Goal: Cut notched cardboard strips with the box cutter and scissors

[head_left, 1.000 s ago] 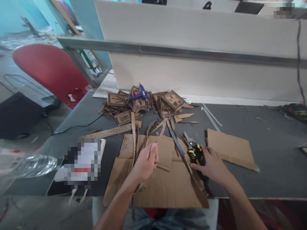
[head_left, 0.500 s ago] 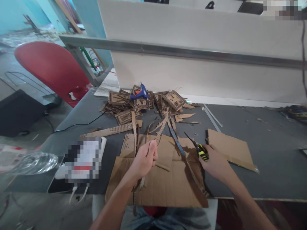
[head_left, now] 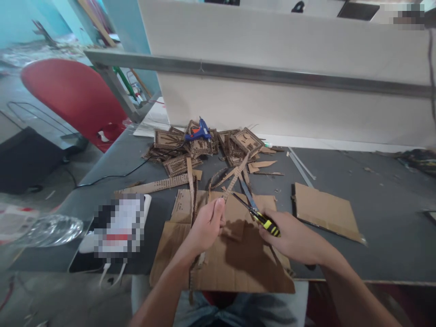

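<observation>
My left hand is closed around a narrow corrugated cardboard strip, which points up and away from the fingers. In my right hand is a pair of scissors with yellow-and-black handles. Their dark blades point left toward the strip, close to my left fingertips; whether they touch it I cannot tell. Beneath both hands lies a large brown cardboard sheet at the table's front edge. More strips lie over it, among them an upright one left of my left hand and a bluish one behind the scissors.
A blue glue gun rests on a pile of small framed cardboard pieces at the back. A cardboard piece lies right. At left are a phone with cables, a plastic bottle and a red chair.
My right hand has brought the scissors leftward, close to my left hand. The strip in my left hand now leans further right.
</observation>
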### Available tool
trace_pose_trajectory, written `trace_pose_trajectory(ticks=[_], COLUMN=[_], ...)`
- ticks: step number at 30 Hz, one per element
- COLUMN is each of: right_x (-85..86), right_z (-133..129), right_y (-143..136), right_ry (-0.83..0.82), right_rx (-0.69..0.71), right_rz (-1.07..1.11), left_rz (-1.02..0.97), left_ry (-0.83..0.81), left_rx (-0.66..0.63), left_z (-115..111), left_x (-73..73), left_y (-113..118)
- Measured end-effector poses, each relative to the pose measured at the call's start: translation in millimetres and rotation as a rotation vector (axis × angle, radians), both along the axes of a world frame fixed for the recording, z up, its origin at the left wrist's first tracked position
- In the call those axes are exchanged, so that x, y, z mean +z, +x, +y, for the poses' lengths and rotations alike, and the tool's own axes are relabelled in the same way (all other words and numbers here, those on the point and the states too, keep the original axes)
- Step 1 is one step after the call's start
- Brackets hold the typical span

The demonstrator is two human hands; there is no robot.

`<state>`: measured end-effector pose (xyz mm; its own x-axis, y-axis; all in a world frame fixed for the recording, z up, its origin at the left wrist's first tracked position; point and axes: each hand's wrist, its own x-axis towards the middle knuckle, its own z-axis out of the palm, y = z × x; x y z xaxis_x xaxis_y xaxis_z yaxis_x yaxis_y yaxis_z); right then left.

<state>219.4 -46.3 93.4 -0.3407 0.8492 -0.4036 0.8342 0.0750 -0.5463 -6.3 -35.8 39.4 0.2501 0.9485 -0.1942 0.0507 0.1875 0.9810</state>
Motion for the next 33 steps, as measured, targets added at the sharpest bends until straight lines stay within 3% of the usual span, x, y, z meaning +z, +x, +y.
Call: trace_pose_trajectory(ticks=[7, 28, 33], right_x=[2.5, -14.1, -17.5], right_z=[3, 9, 9], right_y=[-9, -15, -15], right_ry=[-0.024, 0.064, 0.084], right_rx=[0.036, 0.024, 0.016], right_rz=[0.034, -0.012, -0.022], left_rz=[0.131, 0.362, 0.337], left_ry=[0.058, 0.174, 0.157], left_rx=[-0.064, -0.086, -0.094], left_z=[-1, 3, 4], left_x=[1.1, 4.9, 1.8], left_y=[-2, 0, -2])
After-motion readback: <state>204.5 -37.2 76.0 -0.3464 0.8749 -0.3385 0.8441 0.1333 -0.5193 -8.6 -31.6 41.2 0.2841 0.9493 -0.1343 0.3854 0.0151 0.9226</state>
